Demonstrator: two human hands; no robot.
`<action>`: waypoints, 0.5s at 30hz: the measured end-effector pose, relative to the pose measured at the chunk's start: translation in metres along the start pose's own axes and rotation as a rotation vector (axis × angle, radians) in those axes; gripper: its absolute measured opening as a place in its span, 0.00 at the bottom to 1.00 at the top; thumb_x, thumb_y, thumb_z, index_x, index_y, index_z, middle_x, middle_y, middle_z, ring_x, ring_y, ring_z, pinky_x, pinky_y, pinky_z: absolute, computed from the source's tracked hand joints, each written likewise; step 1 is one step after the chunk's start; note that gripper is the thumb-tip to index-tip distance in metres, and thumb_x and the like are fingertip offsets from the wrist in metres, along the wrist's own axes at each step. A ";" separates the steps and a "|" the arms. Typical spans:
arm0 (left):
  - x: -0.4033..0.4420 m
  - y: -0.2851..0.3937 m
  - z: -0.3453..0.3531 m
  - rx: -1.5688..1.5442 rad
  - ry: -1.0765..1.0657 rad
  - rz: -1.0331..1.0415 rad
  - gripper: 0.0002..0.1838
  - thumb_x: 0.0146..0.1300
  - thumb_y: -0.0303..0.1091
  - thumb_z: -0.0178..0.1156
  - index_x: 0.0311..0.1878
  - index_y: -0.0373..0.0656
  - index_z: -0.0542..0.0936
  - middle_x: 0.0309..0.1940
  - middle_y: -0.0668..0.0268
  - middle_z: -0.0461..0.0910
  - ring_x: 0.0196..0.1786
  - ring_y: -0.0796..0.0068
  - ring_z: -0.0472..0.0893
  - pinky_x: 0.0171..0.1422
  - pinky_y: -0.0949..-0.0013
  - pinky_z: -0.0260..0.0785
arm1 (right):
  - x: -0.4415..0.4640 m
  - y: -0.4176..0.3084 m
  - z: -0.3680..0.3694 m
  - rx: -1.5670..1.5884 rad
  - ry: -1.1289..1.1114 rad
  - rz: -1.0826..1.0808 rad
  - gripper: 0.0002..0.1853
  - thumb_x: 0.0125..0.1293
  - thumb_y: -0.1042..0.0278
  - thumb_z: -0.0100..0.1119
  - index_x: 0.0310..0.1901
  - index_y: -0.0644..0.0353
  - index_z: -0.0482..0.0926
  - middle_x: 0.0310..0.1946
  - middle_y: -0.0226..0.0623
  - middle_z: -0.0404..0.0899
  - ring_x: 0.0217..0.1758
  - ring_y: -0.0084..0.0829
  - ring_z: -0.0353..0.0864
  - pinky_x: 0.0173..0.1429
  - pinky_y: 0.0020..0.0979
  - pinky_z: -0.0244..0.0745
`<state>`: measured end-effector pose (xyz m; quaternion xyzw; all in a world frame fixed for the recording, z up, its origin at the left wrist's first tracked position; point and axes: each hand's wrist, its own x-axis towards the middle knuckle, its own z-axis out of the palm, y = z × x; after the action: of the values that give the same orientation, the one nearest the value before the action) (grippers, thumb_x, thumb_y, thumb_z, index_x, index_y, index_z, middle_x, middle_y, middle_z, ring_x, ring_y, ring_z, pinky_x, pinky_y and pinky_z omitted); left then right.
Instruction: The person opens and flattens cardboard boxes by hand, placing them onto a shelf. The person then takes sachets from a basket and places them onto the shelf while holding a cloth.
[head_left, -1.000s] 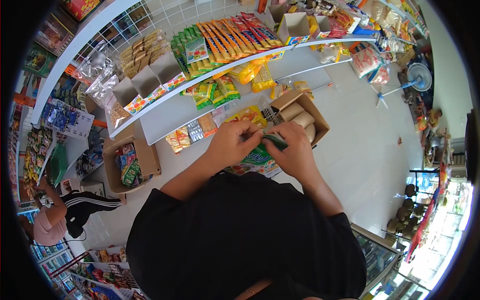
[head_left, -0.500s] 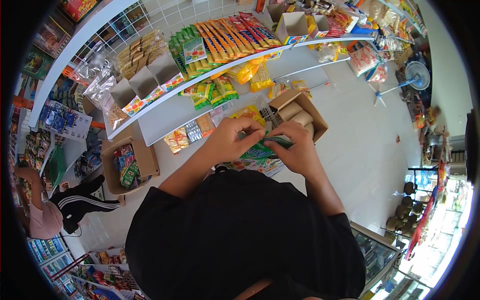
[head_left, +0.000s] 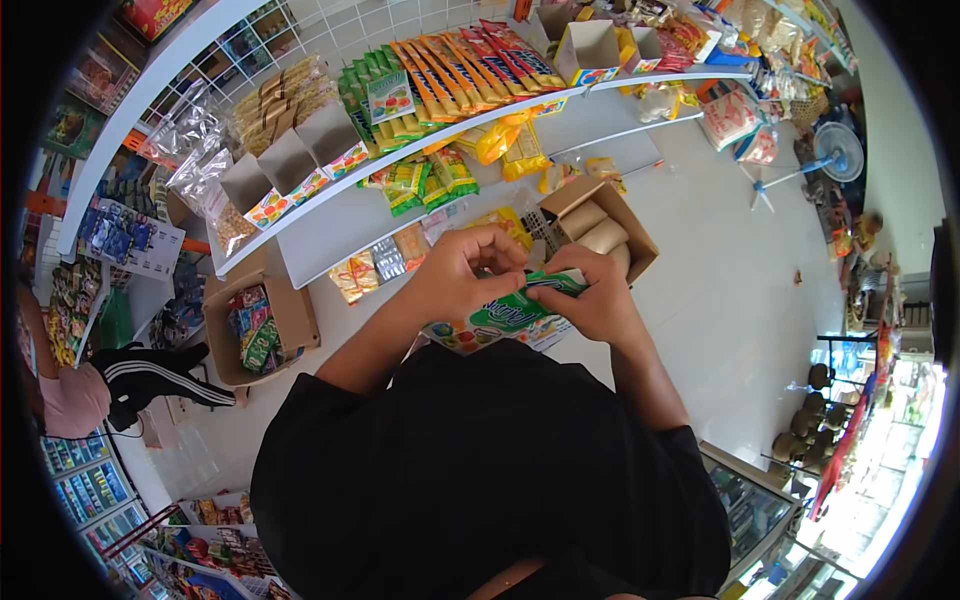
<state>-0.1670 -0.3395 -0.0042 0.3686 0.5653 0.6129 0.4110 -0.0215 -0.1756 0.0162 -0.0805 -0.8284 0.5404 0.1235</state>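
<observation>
A green and white printed box [head_left: 505,315], with white lettering and fruit pictures, is held in front of my chest. The fingers of my left hand [head_left: 470,268] are curled, with thumb and index fingertips pinching its upper edge. On the other side, my right hand [head_left: 588,295] grips the green panel, the thumb lying across its front. Both sets of fingertips almost meet at the top edge. The box's lower part is partly hidden by my black shirt.
Ahead, a curved white shelf [head_left: 455,128] bears green, orange and red packets [head_left: 470,72] and open display boxes [head_left: 290,165]. A carton with brown rolls [head_left: 605,235] stands beyond my hands. Another carton [head_left: 262,335] sits at left, near a person in striped trousers [head_left: 150,375].
The box has tilted up, so more of its green panel and fruit print shows. Both hands keep their grip in nearly the same place. The person at left has shifted slightly further left.
</observation>
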 end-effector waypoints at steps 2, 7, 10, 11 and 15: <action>0.001 0.001 0.000 -0.196 0.002 -0.112 0.10 0.58 0.20 0.68 0.42 0.37 0.78 0.36 0.67 0.83 0.40 0.84 0.82 0.45 0.79 0.74 | 0.002 0.000 0.000 0.014 0.000 0.008 0.10 0.52 0.73 0.74 0.34 0.63 0.83 0.31 0.37 0.82 0.38 0.34 0.81 0.46 0.33 0.74; 0.003 0.000 0.002 -0.245 0.045 -0.074 0.11 0.58 0.21 0.68 0.42 0.37 0.77 0.37 0.66 0.83 0.40 0.82 0.83 0.45 0.78 0.74 | 0.006 -0.003 0.002 -0.232 0.134 -0.356 0.11 0.45 0.77 0.75 0.32 0.59 0.83 0.31 0.35 0.80 0.40 0.34 0.78 0.46 0.34 0.70; 0.001 0.004 0.003 -0.154 0.075 -0.006 0.13 0.59 0.20 0.68 0.44 0.37 0.75 0.37 0.65 0.83 0.40 0.81 0.83 0.46 0.77 0.75 | 0.005 -0.012 -0.001 -0.370 0.116 -0.242 0.10 0.45 0.75 0.75 0.31 0.57 0.84 0.30 0.32 0.80 0.39 0.33 0.78 0.49 0.35 0.67; 0.001 0.004 0.004 -0.091 0.078 0.037 0.14 0.59 0.20 0.68 0.45 0.37 0.75 0.37 0.65 0.83 0.41 0.80 0.83 0.47 0.76 0.76 | 0.005 -0.014 -0.001 -0.372 0.120 -0.240 0.10 0.45 0.75 0.75 0.31 0.57 0.84 0.30 0.32 0.80 0.39 0.33 0.78 0.49 0.35 0.67; 0.001 0.001 0.005 0.020 0.112 0.053 0.14 0.59 0.20 0.68 0.45 0.37 0.74 0.36 0.64 0.83 0.42 0.78 0.84 0.49 0.74 0.76 | 0.005 -0.014 0.000 -0.482 0.117 -0.229 0.12 0.46 0.74 0.75 0.33 0.57 0.84 0.32 0.30 0.81 0.40 0.31 0.79 0.51 0.34 0.66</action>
<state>-0.1630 -0.3368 -0.0032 0.3528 0.5835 0.6376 0.3585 -0.0266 -0.1802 0.0295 -0.0443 -0.9282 0.3047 0.2090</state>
